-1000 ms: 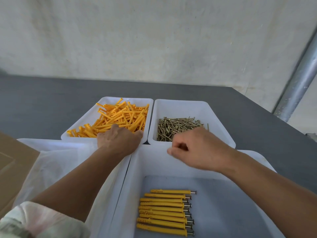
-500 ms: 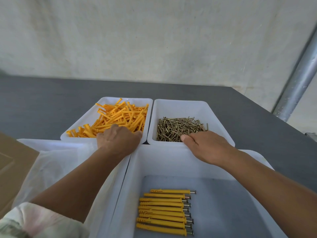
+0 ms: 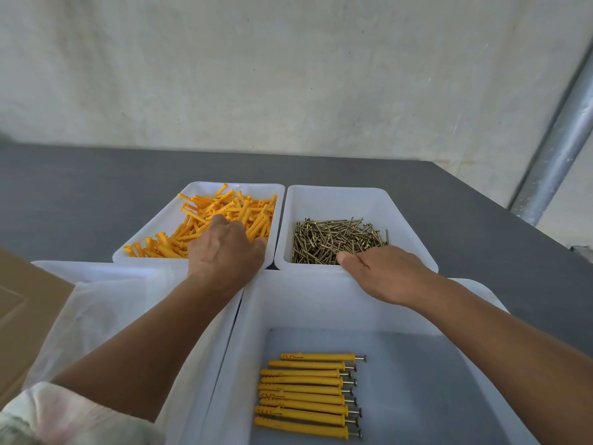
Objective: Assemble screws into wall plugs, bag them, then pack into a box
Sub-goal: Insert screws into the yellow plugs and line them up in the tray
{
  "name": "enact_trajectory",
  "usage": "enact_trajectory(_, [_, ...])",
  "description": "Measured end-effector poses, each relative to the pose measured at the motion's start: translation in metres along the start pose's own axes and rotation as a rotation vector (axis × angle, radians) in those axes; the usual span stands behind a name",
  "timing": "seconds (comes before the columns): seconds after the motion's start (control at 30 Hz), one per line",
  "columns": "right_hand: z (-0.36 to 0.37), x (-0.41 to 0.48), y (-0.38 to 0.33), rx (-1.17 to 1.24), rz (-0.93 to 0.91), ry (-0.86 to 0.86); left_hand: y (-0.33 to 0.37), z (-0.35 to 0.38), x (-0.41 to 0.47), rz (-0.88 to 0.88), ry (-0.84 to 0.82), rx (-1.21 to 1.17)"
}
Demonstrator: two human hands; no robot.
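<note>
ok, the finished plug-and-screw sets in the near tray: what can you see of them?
The finished sets are about nine yellow, plastic-looking wall plugs, each with a metal screw head sticking out of its right end. They lie flat and parallel in one neat stack-like row, neighbours touching or nearly so, on the grey floor of the near white tray, toward its left side. Some plugs show moulded slots near their left ends. Only the tray floor and the neighbouring sets touch them.

Wall plugs [image 3: 224, 213]: orange, loose, heaped criss-cross, just left of frame centre.
Screws [image 3: 337, 239]: brassy tangled pile, right of centre.
Assembled plugs [image 3: 305, 393]: I count about nine, yellow, lying parallel, screw heads pointing right, lower centre.
Cardboard box [image 3: 19, 303]: brown, left edge, partly in my view.
</note>
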State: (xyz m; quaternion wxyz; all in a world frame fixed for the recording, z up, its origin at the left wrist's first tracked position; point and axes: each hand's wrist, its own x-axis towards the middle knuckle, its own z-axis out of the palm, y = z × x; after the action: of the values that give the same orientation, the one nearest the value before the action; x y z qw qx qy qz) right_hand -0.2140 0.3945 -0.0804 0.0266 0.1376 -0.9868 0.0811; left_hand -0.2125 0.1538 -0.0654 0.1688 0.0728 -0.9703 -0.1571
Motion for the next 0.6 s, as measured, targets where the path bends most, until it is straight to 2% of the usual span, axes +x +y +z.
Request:
enact_trajectory(0.33, [0.000, -0.001, -0.004, 0.002, 0.027, -0.020, 0.020, -0.009, -0.007, 0.146, 0.138, -0.340])
enact_trajectory(0.5, [-0.001, 0.000, -0.004, -0.011, 0.055, -0.021, 0.028, -0.010, -0.015, 0.113, -0.018, -0.582])
enact_trajectory(0.6, [-0.001, 0.001, -0.005, -0.007, 0.071, -0.021, 0.030, -0.007, -0.018, 0.106, -0.094, -0.646])
